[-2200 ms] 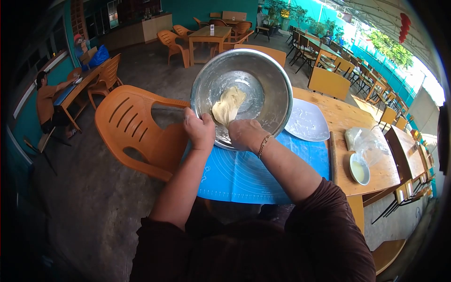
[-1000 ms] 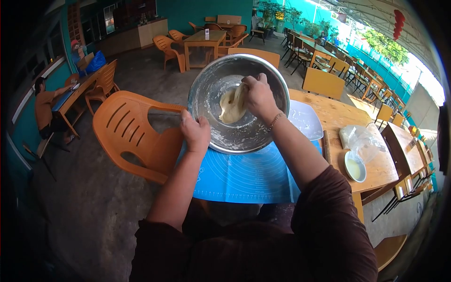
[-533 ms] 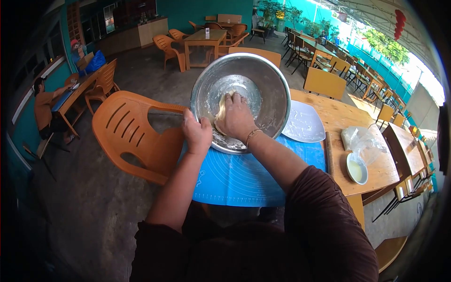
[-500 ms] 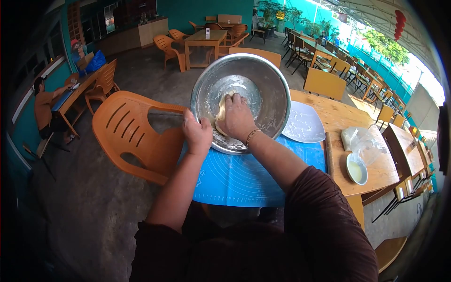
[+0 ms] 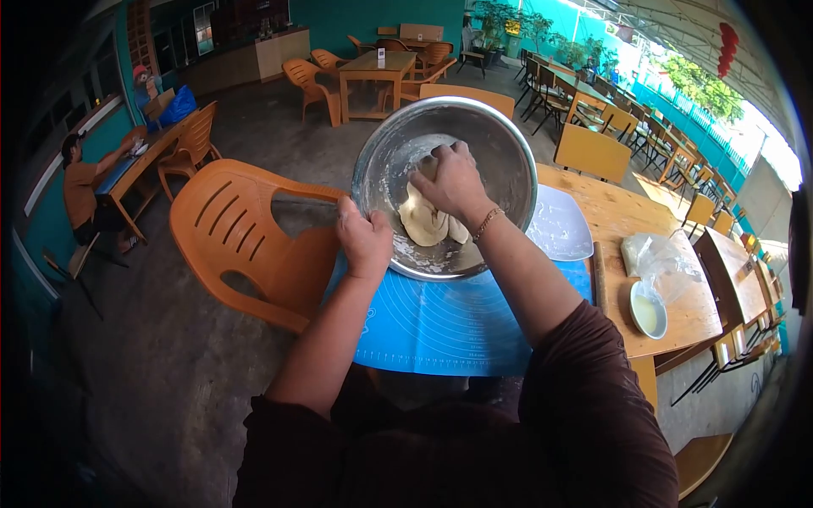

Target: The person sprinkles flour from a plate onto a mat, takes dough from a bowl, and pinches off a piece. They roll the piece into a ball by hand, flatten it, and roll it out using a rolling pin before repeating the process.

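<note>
A large steel bowl dusted with flour stands on a blue silicone mat at the near end of a wooden table. My left hand grips the bowl's near left rim. Inside the bowl, my right hand presses on a pale lump of dough, fingers curled over its far edge. A bracelet sits on that wrist.
A floured white plate lies right of the bowl. Further right are a rolling pin, a small bowl of liquid and a plastic bag. An orange plastic chair stands left of the mat. A person sits at a far left table.
My right hand has moved from the near side of the bowl to the far side, and the dough now shows spread out beneath it. The left hand has kept its grip on the rim.
</note>
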Demonstrator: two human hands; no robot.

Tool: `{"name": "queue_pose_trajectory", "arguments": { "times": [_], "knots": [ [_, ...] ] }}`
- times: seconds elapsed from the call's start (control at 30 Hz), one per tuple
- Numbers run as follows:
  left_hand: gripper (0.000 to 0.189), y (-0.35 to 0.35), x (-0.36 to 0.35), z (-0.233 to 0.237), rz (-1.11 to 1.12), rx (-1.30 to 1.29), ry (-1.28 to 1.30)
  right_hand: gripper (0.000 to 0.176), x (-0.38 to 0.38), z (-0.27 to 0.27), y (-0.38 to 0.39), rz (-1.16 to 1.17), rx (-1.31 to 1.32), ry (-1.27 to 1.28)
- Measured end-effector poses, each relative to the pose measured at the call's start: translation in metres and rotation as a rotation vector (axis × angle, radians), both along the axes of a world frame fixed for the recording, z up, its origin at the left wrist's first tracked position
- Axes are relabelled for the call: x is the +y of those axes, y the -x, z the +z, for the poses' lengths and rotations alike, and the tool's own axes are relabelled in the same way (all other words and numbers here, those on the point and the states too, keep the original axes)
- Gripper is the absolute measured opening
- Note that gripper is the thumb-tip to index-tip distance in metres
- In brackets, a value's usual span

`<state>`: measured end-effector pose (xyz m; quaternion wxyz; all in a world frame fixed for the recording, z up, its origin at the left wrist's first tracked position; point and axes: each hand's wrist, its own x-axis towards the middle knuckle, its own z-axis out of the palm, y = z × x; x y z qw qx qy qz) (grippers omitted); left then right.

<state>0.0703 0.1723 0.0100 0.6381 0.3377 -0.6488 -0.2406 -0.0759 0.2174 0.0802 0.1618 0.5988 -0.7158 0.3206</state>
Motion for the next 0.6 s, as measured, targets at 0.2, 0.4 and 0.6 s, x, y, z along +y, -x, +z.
{"name": "queue_pose_trajectory", "arguments": {
  "times": [0.2, 0.4, 0.6],
  "knots": [
    [0.017, -0.002, 0.004, -0.002, -0.031, -0.015, 0.094, 0.029, -0.030, -0.011, -0.008, -0.088, 0.023, -0.008],
    [0.017, -0.001, 0.001, -0.005, -0.180, 0.097, 0.101, 0.022, -0.031, -0.012, -0.008, -0.026, 0.024, -0.094],
    [0.015, -0.001, 0.008, 0.001, 0.058, -0.045, 0.046, 0.021, -0.007, -0.032, -0.028, 0.194, 0.383, -0.153]
  ]
}}
